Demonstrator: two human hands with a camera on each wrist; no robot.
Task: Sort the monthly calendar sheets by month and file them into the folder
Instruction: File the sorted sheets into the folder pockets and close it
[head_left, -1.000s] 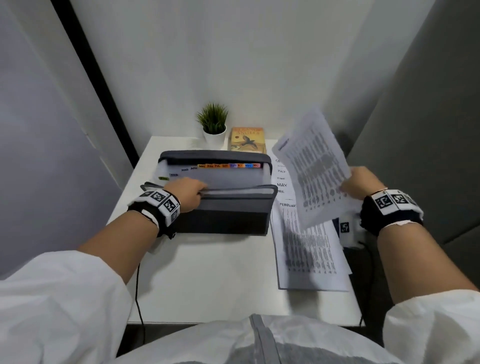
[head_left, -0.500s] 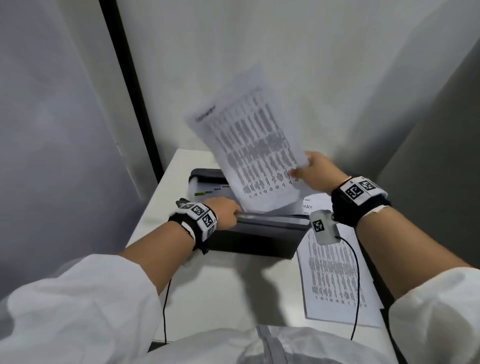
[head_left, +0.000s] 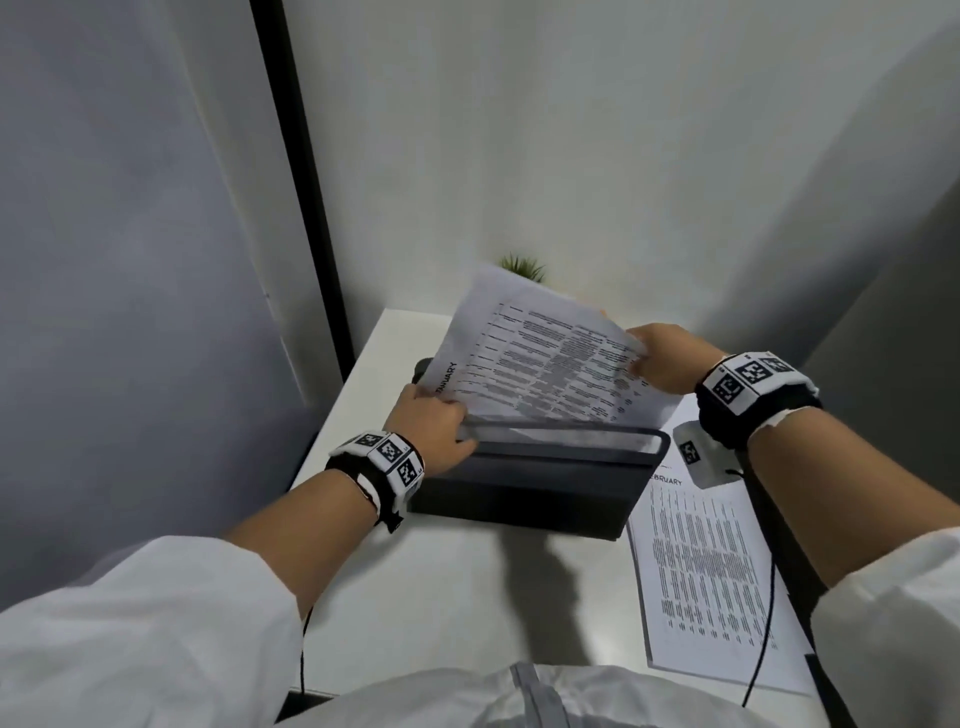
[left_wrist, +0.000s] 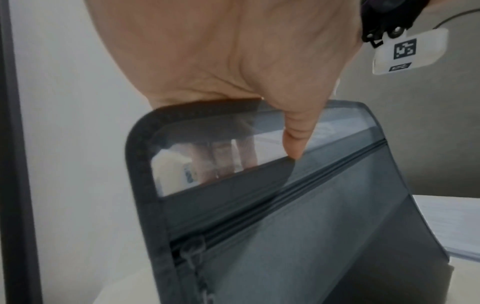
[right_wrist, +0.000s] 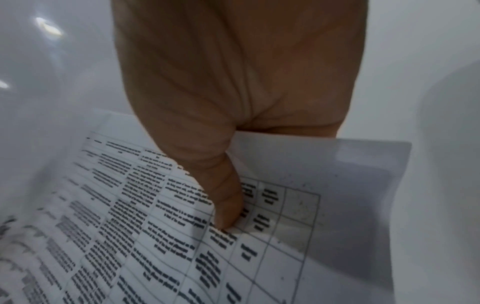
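A dark grey expanding folder (head_left: 530, 488) stands open on the white table (head_left: 467, 597). My left hand (head_left: 441, 431) grips the top of its front wall at the left end; in the left wrist view the thumb (left_wrist: 293, 139) lies on the outside of the folder (left_wrist: 311, 226) and the fingers sit inside. My right hand (head_left: 657, 358) pinches the right edge of the JANUARY sheet (head_left: 540, 364), with the thumb (right_wrist: 228, 205) on top of the sheet (right_wrist: 155, 236). The sheet is tilted over the folder, and its lower edge reaches the open mouth.
A stack of calendar sheets with FEBRUARY on top (head_left: 706, 571) lies on the table to the right of the folder. A small potted plant (head_left: 522, 267) peeks out behind the held sheet. Grey partition walls close in on the left and right.
My right hand carried the sheet from the right side to above the folder, turned it sideways and lowered it to the opening. My left hand stayed on the folder's front wall.
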